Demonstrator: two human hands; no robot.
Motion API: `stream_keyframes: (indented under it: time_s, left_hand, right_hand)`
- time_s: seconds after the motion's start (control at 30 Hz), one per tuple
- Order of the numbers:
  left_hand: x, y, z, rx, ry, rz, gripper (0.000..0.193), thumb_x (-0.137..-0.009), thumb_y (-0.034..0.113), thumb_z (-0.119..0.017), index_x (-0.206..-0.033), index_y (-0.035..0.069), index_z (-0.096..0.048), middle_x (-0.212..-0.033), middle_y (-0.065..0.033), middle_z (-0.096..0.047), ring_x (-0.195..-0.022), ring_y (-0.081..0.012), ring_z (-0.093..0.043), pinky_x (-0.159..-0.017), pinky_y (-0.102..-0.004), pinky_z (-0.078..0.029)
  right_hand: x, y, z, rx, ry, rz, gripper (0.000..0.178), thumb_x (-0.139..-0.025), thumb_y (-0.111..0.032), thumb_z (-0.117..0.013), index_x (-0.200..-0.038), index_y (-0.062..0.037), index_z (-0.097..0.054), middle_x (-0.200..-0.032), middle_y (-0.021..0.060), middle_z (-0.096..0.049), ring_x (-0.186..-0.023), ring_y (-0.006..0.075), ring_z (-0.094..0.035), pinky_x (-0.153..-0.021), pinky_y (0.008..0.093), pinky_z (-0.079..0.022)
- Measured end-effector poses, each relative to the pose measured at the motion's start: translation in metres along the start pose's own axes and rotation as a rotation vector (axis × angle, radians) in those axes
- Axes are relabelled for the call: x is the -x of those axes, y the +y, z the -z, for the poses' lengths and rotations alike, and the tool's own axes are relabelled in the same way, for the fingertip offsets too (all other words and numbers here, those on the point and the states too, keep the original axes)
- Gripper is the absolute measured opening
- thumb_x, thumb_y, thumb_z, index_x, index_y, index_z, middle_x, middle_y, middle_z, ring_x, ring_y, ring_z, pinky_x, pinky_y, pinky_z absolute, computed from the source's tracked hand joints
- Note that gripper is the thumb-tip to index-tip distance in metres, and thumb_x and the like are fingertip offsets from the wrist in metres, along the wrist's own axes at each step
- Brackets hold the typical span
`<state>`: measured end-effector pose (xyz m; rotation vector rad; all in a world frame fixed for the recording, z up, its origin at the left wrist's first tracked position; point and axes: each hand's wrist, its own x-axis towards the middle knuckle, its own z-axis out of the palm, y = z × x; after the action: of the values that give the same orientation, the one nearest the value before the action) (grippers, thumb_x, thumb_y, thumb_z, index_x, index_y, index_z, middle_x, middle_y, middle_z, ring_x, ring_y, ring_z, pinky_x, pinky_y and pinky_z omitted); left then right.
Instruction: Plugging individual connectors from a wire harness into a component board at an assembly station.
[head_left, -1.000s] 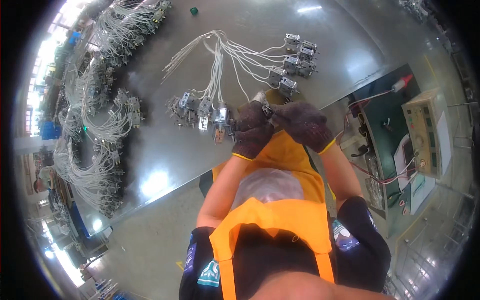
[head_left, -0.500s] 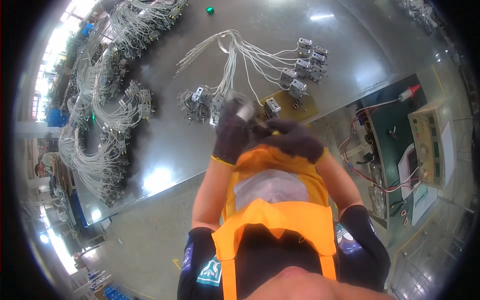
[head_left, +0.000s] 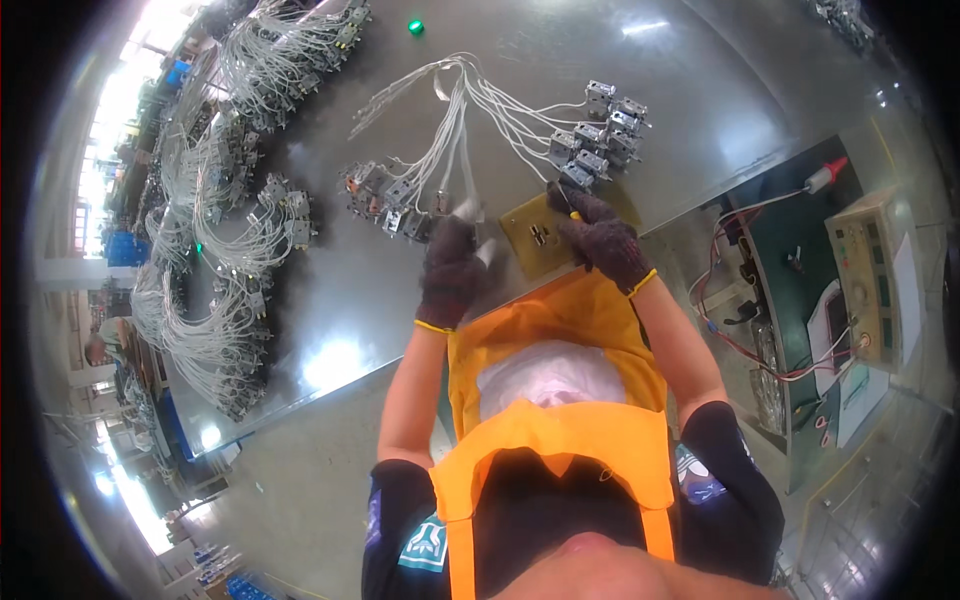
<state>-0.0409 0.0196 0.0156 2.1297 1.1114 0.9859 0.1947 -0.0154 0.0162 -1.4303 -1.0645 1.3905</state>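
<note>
My left hand [head_left: 452,268], in a dark glove with pale fingertips, has thumb and fingers apart, slightly blurred. It is just on the near side of a group of small metal housings [head_left: 395,205] on the steel table. My right hand [head_left: 608,240], gloved too, is closed round a slim dark tool with a yellow part [head_left: 574,214], its exact kind unclear. That hand lies over the right side of a brass-coloured plate [head_left: 522,245], by a second group of metal housings [head_left: 598,135]. White cables [head_left: 458,115] join both groups in one bundle.
Heaped white-cabled housings [head_left: 225,250] line the table's left side. A green round object [head_left: 416,28] lies at the far edge. At right stand a beige instrument with dials [head_left: 862,285], red and white leads [head_left: 705,290], a red-tipped probe [head_left: 825,176] and scissors [head_left: 822,430].
My hands have moved apart, the right one away to the right. The housing that stood on the brass plate has shifted to the right-hand group, baring more of the plate.
</note>
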Motion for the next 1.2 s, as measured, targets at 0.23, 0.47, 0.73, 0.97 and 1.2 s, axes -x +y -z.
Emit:
stream_keyframes:
  time_s: [0.23, 0.47, 0.73, 0.97, 1.2]
  left_hand:
    - [-0.005, 0.021, -0.059, -0.059, 0.084, -0.069, 0.056, -0.080, 0.008, -0.074, -0.130, 0.001, -0.050, -0.122, -0.0174, -0.056, -0.103, -0.0288, -0.059, -0.091, -0.0353, -0.049]
    - [-0.003, 0.032, -0.064, -0.003, 0.044, 0.067, 0.057, -0.088, 0.020, -0.071, -0.135, -0.003, -0.047, -0.120, -0.0166, -0.057, -0.107, -0.0238, -0.058, -0.094, -0.0345, -0.047]
    - [-0.018, 0.025, -0.081, -0.124, 0.046, -0.119, 0.031, -0.075, 0.010, -0.070, -0.102, 0.001, -0.057, -0.089, -0.0201, -0.061, -0.084, -0.0408, -0.058, -0.072, -0.0487, -0.046]
    - [-0.030, 0.035, -0.073, -0.046, -0.082, -0.047, 0.032, -0.076, 0.012, -0.071, -0.104, 0.001, -0.058, -0.085, -0.0197, -0.060, -0.081, -0.0410, -0.060, -0.070, -0.0485, -0.046]
    - [-0.011, 0.034, -0.055, -0.085, 0.212, -0.246, 0.049, -0.082, 0.015, -0.067, -0.127, 0.001, -0.053, -0.127, -0.0216, -0.056, -0.122, -0.0412, -0.049, -0.104, -0.0497, -0.034]
  right_hand:
    - [0.007, -0.010, 0.026, -0.074, -0.090, -0.108, 0.042, -0.093, -0.023, -0.064, -0.132, -0.0092, -0.061, -0.098, 0.0001, -0.070, -0.077, 0.0066, -0.059, -0.066, 0.0227, -0.048]
    - [0.015, -0.020, 0.038, -0.018, -0.061, -0.108, 0.040, -0.097, -0.025, -0.060, -0.134, -0.0108, -0.059, -0.094, -0.0015, -0.070, -0.077, 0.0065, -0.060, -0.068, 0.0221, -0.048]
    - [0.033, -0.037, 0.017, 0.940, -0.056, 0.494, 0.028, -0.094, -0.025, -0.055, -0.111, -0.0063, -0.068, -0.092, 0.0228, -0.068, -0.078, 0.0389, -0.065, -0.069, 0.0482, -0.050]
    - [0.031, -0.043, 0.001, 1.191, -0.115, 0.317, 0.020, -0.090, -0.018, -0.053, -0.102, -0.0066, -0.064, -0.083, 0.0208, -0.066, -0.079, 0.0413, -0.064, -0.072, 0.0504, -0.049]
    - [0.041, -0.052, 0.008, 0.598, -0.043, 0.481, 0.026, -0.090, -0.023, -0.063, -0.110, -0.0074, -0.068, -0.086, 0.0192, -0.068, -0.074, 0.0347, -0.066, -0.071, 0.0436, -0.052]
